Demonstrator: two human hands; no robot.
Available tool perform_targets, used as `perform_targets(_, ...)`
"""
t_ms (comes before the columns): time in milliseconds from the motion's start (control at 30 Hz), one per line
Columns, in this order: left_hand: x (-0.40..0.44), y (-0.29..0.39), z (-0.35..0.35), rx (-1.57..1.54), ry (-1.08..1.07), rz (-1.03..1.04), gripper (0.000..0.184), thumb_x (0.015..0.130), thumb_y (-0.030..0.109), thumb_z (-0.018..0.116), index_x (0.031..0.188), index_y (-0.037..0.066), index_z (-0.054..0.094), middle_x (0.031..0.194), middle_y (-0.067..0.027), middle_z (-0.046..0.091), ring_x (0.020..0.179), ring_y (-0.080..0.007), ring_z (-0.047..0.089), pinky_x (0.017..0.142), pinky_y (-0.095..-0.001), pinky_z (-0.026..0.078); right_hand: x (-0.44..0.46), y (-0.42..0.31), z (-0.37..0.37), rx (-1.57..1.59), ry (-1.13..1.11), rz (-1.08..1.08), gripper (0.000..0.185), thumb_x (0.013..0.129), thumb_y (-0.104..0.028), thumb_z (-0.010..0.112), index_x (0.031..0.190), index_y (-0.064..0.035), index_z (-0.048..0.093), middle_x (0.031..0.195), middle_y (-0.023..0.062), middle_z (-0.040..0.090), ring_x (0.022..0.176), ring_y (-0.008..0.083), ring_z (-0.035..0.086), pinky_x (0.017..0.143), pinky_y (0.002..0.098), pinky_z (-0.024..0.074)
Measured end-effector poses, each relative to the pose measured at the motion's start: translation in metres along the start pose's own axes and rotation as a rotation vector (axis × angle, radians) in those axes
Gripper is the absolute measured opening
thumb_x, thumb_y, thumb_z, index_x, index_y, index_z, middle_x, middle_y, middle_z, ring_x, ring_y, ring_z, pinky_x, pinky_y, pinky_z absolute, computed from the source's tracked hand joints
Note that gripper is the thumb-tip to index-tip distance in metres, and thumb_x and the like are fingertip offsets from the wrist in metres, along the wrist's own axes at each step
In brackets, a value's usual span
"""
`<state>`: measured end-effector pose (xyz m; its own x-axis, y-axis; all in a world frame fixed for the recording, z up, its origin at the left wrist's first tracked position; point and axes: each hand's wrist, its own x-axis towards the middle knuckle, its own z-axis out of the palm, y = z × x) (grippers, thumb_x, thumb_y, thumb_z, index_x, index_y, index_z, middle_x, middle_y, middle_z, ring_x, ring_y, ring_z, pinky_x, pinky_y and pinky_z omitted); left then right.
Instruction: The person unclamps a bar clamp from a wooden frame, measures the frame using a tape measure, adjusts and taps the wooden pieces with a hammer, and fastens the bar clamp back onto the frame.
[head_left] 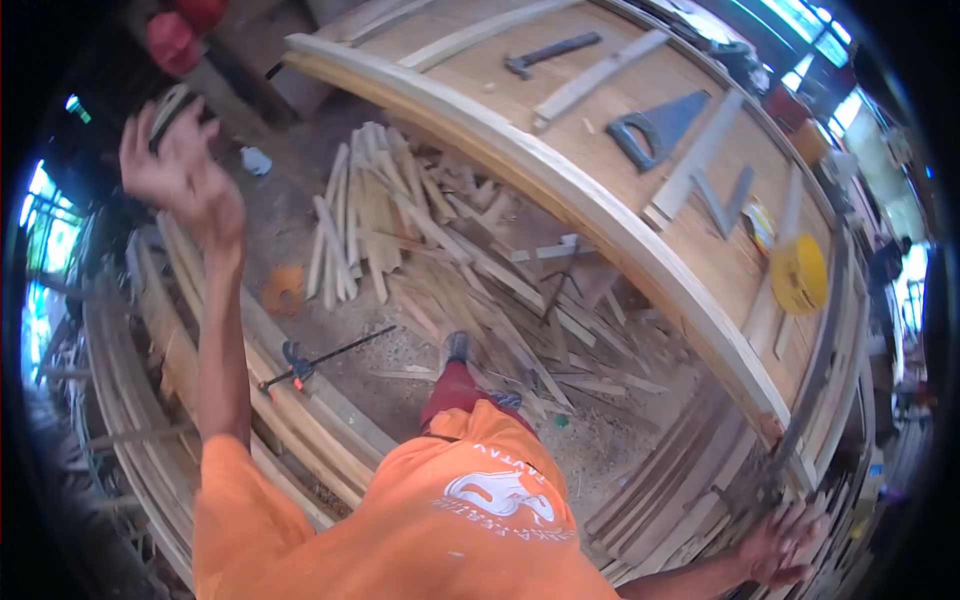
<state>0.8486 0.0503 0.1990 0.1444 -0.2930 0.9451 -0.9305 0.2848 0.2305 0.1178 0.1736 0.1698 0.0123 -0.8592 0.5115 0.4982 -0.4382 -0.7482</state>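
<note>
My left hand (175, 170) is raised at the upper left, its fingers curved around a dark rounded object (170, 112) with a pale edge; blur hides its kind. Low at the right, my right hand (785, 545) is beside the near corner of a wooden panel (560, 105) framed with pale battens. Its fingers are loosely bent and apart, and I see nothing in them. On the panel lie a hammer (552, 54), a handsaw (660, 130) with a blue handle, an angled grey piece (722, 200) like a square, and a yellow container (799, 275).
Loose wood strips (375, 210) are heaped on the floor in front of me. Long boards (290, 400) lie at the left, with a bar clamp (300, 365) across them. More stacked boards (665, 480) are under the panel's near end. Another person (886, 262) is far right.
</note>
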Motion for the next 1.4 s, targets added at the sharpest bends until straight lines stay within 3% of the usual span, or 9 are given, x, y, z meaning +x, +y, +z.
perform_targets(100,-0.116,-0.017,0.003,0.039,-0.062,-0.468,0.061,0.106,0.033,0.062,0.145,-0.011,0.044,0.151,-0.0273,0.045,0.125,-0.0317,0.062,0.101,-0.0422,0.059,0.000,-0.011,0.009,-0.112,0.077,-0.078,0.057,0.091,-0.046,0.080,0.118,-0.0037,0.053,0.081,0.0003,0.051,0.069,0.0124,0.044,0.063,0.0308,0.0348)
perform_targets(133,-0.162,-0.009,0.008,0.058,-0.079,-0.547,0.067,0.105,0.032,0.065,0.149,-0.010,0.037,0.153,-0.0277,0.044,0.123,-0.0333,0.062,0.098,-0.0420,0.059,0.011,-0.023,0.005,0.031,-0.179,0.036,0.057,0.091,-0.048,0.080,0.119,-0.0046,0.055,0.080,-0.0002,0.052,0.067,0.0121,0.043,0.063,0.0311,0.0351)
perform_targets(367,-0.308,0.127,0.059,-0.317,-0.384,-1.055,0.062,0.105,0.009,0.061,0.158,0.003,0.027,0.143,-0.0241,0.050,0.115,-0.0292,0.062,0.092,-0.0384,0.058,-0.016,-0.047,-0.028,-0.446,0.345,-0.246,0.039,0.106,-0.037,0.064,0.119,-0.0004,0.063,0.079,0.0000,0.055,0.067,0.0103,0.048,0.061,0.0258,0.0395)
perform_targets(433,-0.299,0.162,0.089,-0.540,-0.512,-0.999,0.053,0.106,0.008,0.059,0.153,0.001,0.036,0.134,-0.0221,0.057,0.110,-0.0262,0.065,0.088,-0.0368,0.058,-0.029,-0.054,-0.058,-0.432,0.880,-0.090,0.035,0.107,-0.030,0.063,0.121,0.0013,0.064,0.084,0.0010,0.061,0.072,0.0109,0.054,0.067,0.0257,0.0451)
perform_targets(600,-0.251,0.244,0.166,-0.981,-0.961,-0.985,0.014,0.108,0.009,0.058,0.114,0.001,0.067,0.079,-0.0035,0.065,0.064,-0.0104,0.061,0.059,-0.0231,0.049,-0.096,-0.061,-0.050,-0.618,1.068,-0.020,0.037,0.107,-0.031,0.062,0.123,0.0023,0.065,0.091,0.0034,0.066,0.080,0.0120,0.061,0.075,0.0260,0.0499)
perform_targets(867,-0.195,0.443,0.226,-1.325,-1.396,-0.394,0.029,0.101,0.012,0.070,0.127,0.002,0.063,0.083,0.0025,0.061,0.073,-0.0044,0.054,0.064,-0.0231,0.044,-0.237,0.009,-0.161,-0.279,1.306,0.410,0.076,0.101,-0.062,0.061,0.141,0.0028,0.056,0.132,0.0192,0.065,0.114,0.0262,0.065,0.094,0.0380,0.0523)
perform_targets(1100,-0.244,0.647,0.254,-1.429,-1.474,-0.404,0.040,0.101,0.016,0.070,0.134,-0.003,0.057,0.115,-0.0108,0.067,0.102,-0.0180,0.063,0.093,-0.0334,0.051,-0.205,0.045,-0.232,0.262,0.668,0.487,0.099,0.090,-0.075,0.065,0.152,0.0002,0.045,0.133,0.0209,0.063,0.113,0.0297,0.065,0.099,0.0423,0.0520)
perform_targets(1200,-0.271,0.709,0.271,-1.172,-1.106,-0.059,0.057,0.090,0.008,0.076,0.140,-0.002,0.050,0.138,-0.0258,0.054,0.133,-0.0391,0.052,0.113,-0.0454,0.041,-0.226,0.064,-0.283,0.502,0.407,0.485,0.097,0.087,-0.071,0.072,0.149,-0.0009,0.048,0.116,0.0138,0.066,0.097,0.0245,0.066,0.087,0.0375,0.0526)
perform_targets(1400,-0.301,0.740,0.343,-0.667,-1.010,0.368,0.078,0.077,0.007,0.084,0.144,0.001,0.045,0.144,-0.0227,0.049,0.138,-0.0385,0.046,0.112,-0.0494,0.037,-0.228,0.062,-0.301,0.799,0.247,0.583,0.078,0.082,-0.052,0.088,0.133,-0.0024,0.056,0.083,0.0001,0.053,0.070,0.0108,0.050,0.066,0.0285,0.0419)
